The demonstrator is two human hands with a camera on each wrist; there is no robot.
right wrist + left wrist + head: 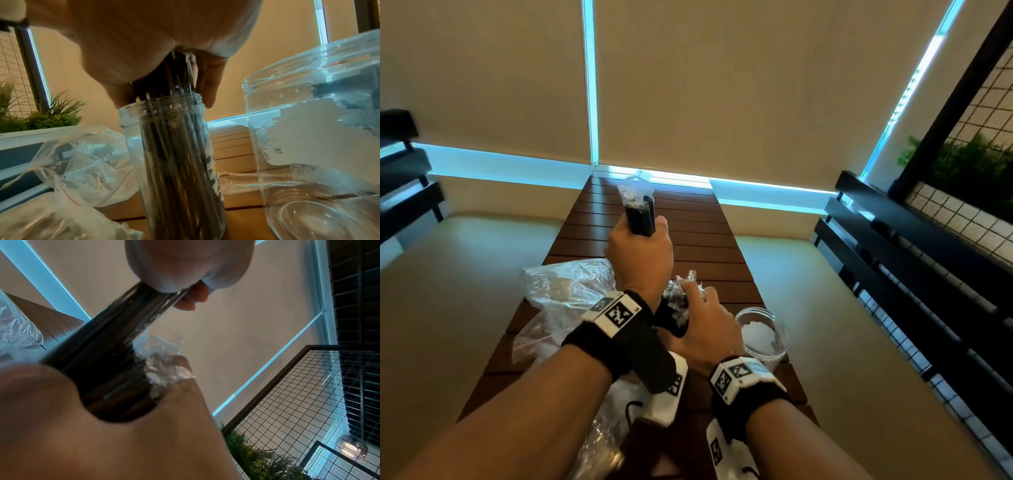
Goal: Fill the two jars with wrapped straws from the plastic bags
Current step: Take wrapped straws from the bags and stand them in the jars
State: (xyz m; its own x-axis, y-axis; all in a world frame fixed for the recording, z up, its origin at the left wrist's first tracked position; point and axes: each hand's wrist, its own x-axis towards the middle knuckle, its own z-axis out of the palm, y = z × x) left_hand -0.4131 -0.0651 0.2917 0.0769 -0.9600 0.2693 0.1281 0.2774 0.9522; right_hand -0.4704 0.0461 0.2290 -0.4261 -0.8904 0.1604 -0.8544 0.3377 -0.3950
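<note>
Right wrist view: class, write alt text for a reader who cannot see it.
The right hand lowers a bundle of dark wrapped straws into a narrow clear jar. A wider, empty jar stands to its right and a crumpled plastic bag lies to its left.

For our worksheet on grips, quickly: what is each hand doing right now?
Left hand: closed, gripping a dark straw bundle.
Right hand: closed, gripping the straws standing in the narrow jar.
</note>
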